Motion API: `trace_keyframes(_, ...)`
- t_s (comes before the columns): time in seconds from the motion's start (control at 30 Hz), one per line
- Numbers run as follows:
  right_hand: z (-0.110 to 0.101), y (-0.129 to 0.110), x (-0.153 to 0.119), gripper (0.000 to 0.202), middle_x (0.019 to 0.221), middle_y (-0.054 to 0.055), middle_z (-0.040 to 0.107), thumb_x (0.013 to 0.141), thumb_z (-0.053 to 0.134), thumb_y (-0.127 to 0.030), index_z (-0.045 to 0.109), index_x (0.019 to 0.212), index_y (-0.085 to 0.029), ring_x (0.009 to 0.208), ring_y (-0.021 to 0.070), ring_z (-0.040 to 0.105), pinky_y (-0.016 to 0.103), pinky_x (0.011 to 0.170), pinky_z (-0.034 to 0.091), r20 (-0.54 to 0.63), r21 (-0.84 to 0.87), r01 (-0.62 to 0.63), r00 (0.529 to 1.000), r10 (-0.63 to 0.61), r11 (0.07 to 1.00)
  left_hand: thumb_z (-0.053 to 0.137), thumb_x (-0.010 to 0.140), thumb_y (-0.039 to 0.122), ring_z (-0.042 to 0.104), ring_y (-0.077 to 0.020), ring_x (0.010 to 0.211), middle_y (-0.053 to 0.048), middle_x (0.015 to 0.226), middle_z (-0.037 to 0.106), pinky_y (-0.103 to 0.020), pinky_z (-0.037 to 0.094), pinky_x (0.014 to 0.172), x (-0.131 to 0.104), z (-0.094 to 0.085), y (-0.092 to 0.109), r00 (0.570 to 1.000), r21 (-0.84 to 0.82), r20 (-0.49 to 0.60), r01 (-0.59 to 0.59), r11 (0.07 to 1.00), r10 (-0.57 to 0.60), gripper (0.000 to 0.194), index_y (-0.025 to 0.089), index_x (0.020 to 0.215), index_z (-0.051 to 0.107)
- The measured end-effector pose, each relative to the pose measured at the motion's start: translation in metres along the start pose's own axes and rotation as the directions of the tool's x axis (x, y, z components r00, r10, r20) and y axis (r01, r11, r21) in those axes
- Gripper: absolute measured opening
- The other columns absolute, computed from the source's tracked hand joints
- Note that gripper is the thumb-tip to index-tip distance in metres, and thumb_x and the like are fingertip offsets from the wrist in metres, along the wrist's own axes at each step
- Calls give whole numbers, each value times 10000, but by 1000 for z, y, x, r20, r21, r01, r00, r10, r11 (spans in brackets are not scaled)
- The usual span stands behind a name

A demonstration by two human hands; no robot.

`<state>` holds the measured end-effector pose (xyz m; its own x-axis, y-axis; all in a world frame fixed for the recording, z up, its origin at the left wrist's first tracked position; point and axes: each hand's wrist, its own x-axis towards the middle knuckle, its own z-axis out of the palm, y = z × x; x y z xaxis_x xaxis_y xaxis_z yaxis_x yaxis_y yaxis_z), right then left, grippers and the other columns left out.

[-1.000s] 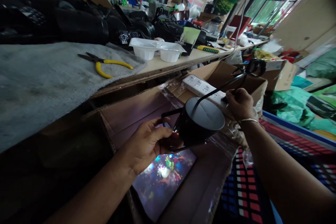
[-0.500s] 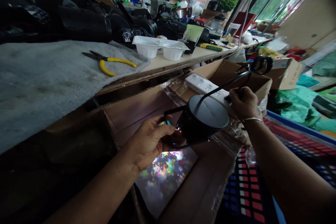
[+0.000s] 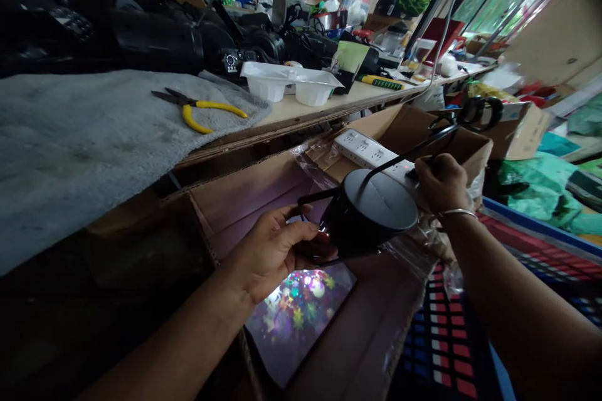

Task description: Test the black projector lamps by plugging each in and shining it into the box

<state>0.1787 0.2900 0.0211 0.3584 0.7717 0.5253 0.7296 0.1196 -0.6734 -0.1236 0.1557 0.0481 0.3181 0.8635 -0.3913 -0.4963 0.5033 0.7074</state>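
Observation:
My left hand point(image 3: 270, 254) is closed on the front of a black projector lamp point(image 3: 369, 216), a tilted cylinder with a bracket, its flat back turned toward me. Colourful spots of light from it fall on a pale sheet point(image 3: 286, 354) inside the cardboard box point(image 3: 362, 338). A black cord point(image 3: 407, 153) rises from the lamp's back and ends in a bundled coil above my right hand point(image 3: 442, 182). That hand pinches a black plug point(image 3: 412, 175) at the right end of a white power strip point(image 3: 364, 147), where a small red light glows. The plug's prongs are hidden.
Yellow-handled pliers point(image 3: 204, 109) lie on a grey cloth point(image 3: 94, 138) on the bench. White plastic trays point(image 3: 313, 91) and black devices point(image 3: 155, 34) stand behind. A red and blue plastic basket point(image 3: 446, 338) is at the lower right, with another cardboard box point(image 3: 517, 128) beyond.
The light pattern on the sheet has changed from blurred to sharper coloured shapes. The bluish glow by my left fingers has gone. Both hands keep their holds; the view has shifted slightly.

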Motion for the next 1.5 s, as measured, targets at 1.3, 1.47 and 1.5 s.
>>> trace_keyframes(1.3, -4, 3, -1, 243, 745, 85, 659, 762, 554, -324, 683, 820, -126, 651, 151, 555, 247, 601, 400, 43, -157, 45, 998, -39, 987, 570, 708, 54, 619, -146, 599, -26, 668, 610, -308, 537, 620, -4, -2, 2, 997, -6, 80, -16, 1000, 16, 357, 115, 1044, 469)
trace_keyframes(1.47, -5, -1, -1, 238, 730, 71, 635, 773, 556, -346, 660, 802, -133, 662, 143, 530, 246, 608, 390, 86, -151, 33, 996, -20, 988, 590, 701, 84, 625, -150, 600, -21, 665, 609, -300, 524, 629, -3, -4, 2, 995, 16, 99, 8, 1000, -10, 366, 126, 1044, 469)
trace_keyframes(1.5, -5, -1, -1, 235, 701, 55, 620, 770, 558, -351, 653, 786, -136, 643, 136, 517, 243, 595, 383, 86, -149, 32, 996, -20, 988, 597, 696, 91, 626, -151, 606, -29, 682, 616, -307, 525, 637, -3, -4, 2, 995, 17, 104, 8, 1000, -9, 376, 126, 1049, 470)
